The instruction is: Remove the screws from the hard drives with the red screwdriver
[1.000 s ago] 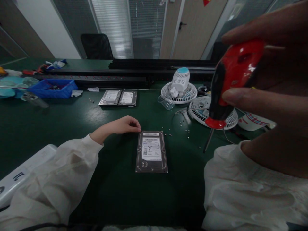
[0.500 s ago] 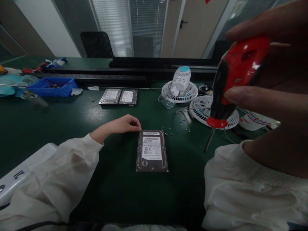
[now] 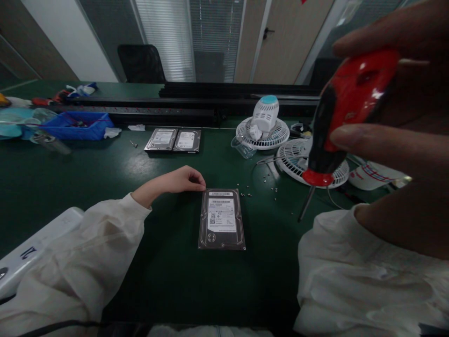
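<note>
A hard drive lies label up on the green table before me. At its far left corner, the thumb and fingertips of my left hand are pinched together; whatever is between them is too small to see. Close to the camera at the right, my right hand is closed round a red and black screwdriver. The screwdriver's metal shaft slants down in the air, away from the drive. Several small screws are scattered to the right of the drive's far edge.
Two more hard drives lie side by side farther back. White fan parts and a clear plastic cup stand at the back right. A blue bin is at the back left, and a white device lies beside my left sleeve.
The screwdriver in my right hand has shifted very slightly right. My left hand stays at the drive's corner, and the drive has not visibly moved on the table.
</note>
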Tool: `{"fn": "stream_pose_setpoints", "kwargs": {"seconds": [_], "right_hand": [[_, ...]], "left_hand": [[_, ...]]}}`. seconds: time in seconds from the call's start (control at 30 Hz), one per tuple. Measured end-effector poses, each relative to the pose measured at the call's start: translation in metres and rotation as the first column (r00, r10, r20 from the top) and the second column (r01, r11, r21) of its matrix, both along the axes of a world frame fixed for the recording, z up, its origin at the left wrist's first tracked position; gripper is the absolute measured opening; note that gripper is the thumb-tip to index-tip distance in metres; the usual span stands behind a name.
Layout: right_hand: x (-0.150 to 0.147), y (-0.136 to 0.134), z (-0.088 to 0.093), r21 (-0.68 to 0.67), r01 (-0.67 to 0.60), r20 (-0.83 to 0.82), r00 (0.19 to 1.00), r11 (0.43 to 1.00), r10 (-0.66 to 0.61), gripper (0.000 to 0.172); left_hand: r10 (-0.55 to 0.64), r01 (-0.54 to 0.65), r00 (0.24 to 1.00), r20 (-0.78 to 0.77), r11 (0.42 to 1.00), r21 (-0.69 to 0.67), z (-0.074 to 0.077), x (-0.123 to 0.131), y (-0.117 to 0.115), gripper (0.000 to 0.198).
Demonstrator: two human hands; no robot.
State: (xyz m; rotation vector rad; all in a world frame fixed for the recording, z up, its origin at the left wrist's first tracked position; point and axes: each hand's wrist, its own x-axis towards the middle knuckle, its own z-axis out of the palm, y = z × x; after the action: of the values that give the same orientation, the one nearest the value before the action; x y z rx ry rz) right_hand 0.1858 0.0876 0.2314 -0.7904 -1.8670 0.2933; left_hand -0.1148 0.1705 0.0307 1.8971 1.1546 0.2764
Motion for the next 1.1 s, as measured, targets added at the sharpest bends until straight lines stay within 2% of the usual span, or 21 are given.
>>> {"fn": "stream_pose_setpoints", "kwargs": {"seconds": [0.1, 0.17, 0.23, 0.3, 0.33, 0.4, 0.47, 0.5, 0.63, 0.77, 0.93, 1.1], "right_hand": [[-0.004, -0.005, 0.005, -0.068, 0.003, 0.024, 1.0, 0.998, -0.001, 0.037], [-0.006, -0.007, 0.005, -0.074, -0.042, 0.03, 0.999, 0.996, 0.044, 0.034], [-0.004, -0.006, 0.001, 0.006, -0.175, -0.079, 0.981, 0.985, 0.175, 0.039], [0.002, -0.001, -0.007, 0.132, -0.307, -0.226, 0.917, 0.943, 0.33, 0.042], [0.006, 0.003, -0.012, 0.146, -0.346, -0.258, 0.891, 0.927, 0.374, 0.039], [0.014, 0.014, -0.023, 0.037, -0.198, 0.04, 0.98, 0.98, 0.196, 0.041], [0.015, 0.029, -0.035, 0.058, -0.152, 0.116, 0.983, 0.987, 0.144, 0.057], [0.013, 0.036, -0.04, 0.088, -0.166, 0.103, 0.982, 0.982, 0.156, 0.059], [-0.017, 0.056, -0.06, 0.181, -0.272, 0.016, 0.962, 0.945, 0.274, 0.043], [-0.045, 0.055, -0.075, 0.142, -0.315, 0.037, 0.949, 0.938, 0.313, 0.038], [-0.059, 0.055, -0.091, 0.109, -0.308, 0.101, 0.949, 0.945, 0.298, 0.039], [-0.066, 0.075, -0.109, 0.09, -0.316, 0.06, 0.948, 0.945, 0.311, 0.043]], "left_hand": [[0.0, 0.0, 1.0, 0.007, 1.0, -0.006, -0.002, -0.003, 0.002, 0.026], [0.011, -0.011, 1.0, 0.013, 1.0, -0.008, -0.004, -0.004, 0.003, 0.029], [0.017, -0.016, 1.0, 0.02, 1.0, -0.011, -0.005, -0.005, 0.004, 0.03], [0.019, -0.018, 0.999, 0.032, 1.0, -0.016, -0.006, -0.006, 0.005, 0.03], [0.021, -0.02, 0.999, 0.041, 1.0, -0.022, -0.006, -0.007, 0.005, 0.03], [0.022, -0.019, 0.998, 0.064, 0.999, -0.046, -0.006, -0.009, 0.004, 0.029], [0.016, -0.009, 0.995, 0.097, 0.997, -0.074, -0.007, -0.011, 0.002, 0.03], [0.016, -0.007, 0.993, 0.116, 0.997, -0.082, -0.007, -0.012, 0.0, 0.029], [0.058, -0.05, 0.978, 0.198, 0.998, -0.047, -0.014, -0.012, -0.012, 0.025], [0.052, -0.083, 0.955, 0.293, 0.992, 0.095, -0.026, -0.006, -0.026, 0.024], [0.0, -0.108, 0.948, 0.32, 0.941, 0.32, -0.035, 0.0, -0.036, 0.018], [0.013, -0.123, 0.951, 0.308, 0.932, 0.341, -0.036, 0.0, -0.034, 0.014]]}}
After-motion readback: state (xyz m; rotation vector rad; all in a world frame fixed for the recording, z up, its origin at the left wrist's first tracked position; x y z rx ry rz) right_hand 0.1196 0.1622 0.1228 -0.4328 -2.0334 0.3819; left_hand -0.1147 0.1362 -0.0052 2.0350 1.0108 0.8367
